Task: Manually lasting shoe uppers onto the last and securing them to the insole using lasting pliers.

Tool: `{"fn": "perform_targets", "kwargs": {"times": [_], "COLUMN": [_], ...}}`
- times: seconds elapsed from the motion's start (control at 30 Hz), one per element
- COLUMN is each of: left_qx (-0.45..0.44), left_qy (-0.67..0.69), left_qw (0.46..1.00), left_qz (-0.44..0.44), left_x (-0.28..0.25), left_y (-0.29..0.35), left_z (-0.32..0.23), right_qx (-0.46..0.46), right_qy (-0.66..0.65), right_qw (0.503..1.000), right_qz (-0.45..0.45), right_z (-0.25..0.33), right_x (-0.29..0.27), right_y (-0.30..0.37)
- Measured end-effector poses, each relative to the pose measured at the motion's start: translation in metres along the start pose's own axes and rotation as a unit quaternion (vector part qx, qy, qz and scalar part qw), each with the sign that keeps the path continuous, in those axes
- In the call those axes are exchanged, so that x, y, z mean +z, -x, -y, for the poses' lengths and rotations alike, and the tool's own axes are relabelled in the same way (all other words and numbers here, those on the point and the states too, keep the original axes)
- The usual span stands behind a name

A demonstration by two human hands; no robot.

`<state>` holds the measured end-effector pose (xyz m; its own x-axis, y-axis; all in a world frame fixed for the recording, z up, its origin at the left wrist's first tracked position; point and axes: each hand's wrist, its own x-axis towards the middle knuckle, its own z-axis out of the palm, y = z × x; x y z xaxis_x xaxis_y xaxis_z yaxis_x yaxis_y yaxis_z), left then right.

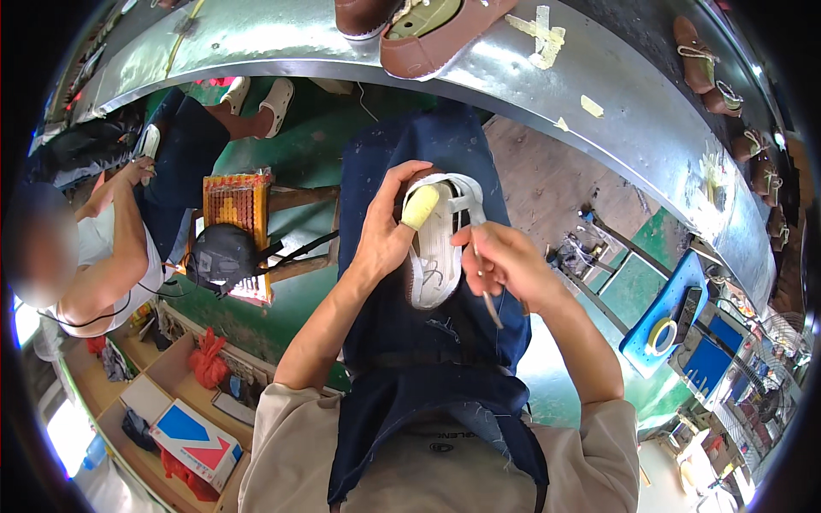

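Above my lap, my left hand (389,224) is closed around a shoe (438,267), its thumb, wrapped in a pale yellow cover, pressed on the rim. The shoe looks brown outside with a white lining, and loose thread or lace lies inside it. At the shoe's right edge my right hand (505,265) is closed in a pinch. A thin, light-coloured slender tool (493,309) sticks out below its fingers. What the fingertips pinch at the shoe's edge is hidden. A navy apron (436,145) covers my legs beneath the shoe.
A metal worktable (299,64) curves across the front, with brown shoes (445,34) on it and more shoes (701,64) at the right. Leftward, a co-worker (103,248) sits near a beaded stool (235,205) bearing a black bag (224,256). A blue board (667,316) stands right.
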<state>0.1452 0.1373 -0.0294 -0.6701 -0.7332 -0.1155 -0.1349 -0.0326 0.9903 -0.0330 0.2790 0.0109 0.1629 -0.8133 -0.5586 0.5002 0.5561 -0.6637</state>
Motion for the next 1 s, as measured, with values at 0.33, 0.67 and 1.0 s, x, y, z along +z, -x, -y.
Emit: {"fn": "perform_targets", "kwargs": {"times": [0.33,0.67,1.0], "left_qx": [-0.026,-0.044,-0.091], "left_qy": [0.042,0.066,0.082], "left_qw": [0.998,0.994,0.992], "left_qz": [0.029,0.079,0.028], "left_x": [0.006,0.003,0.019], "left_y": [0.006,0.002,-0.01], "left_z": [-0.007,-0.008,0.015], "right_qx": [-0.033,-0.122,-0.09], "right_qy": [0.31,0.423,0.362], "right_qw": [0.943,0.873,0.905], "right_qz": [-0.116,-0.208,-0.206], "right_z": [0.015,-0.027,0.0], "right_x": [0.02,0.028,0.04], "right_y": [0.015,0.01,0.042]}}
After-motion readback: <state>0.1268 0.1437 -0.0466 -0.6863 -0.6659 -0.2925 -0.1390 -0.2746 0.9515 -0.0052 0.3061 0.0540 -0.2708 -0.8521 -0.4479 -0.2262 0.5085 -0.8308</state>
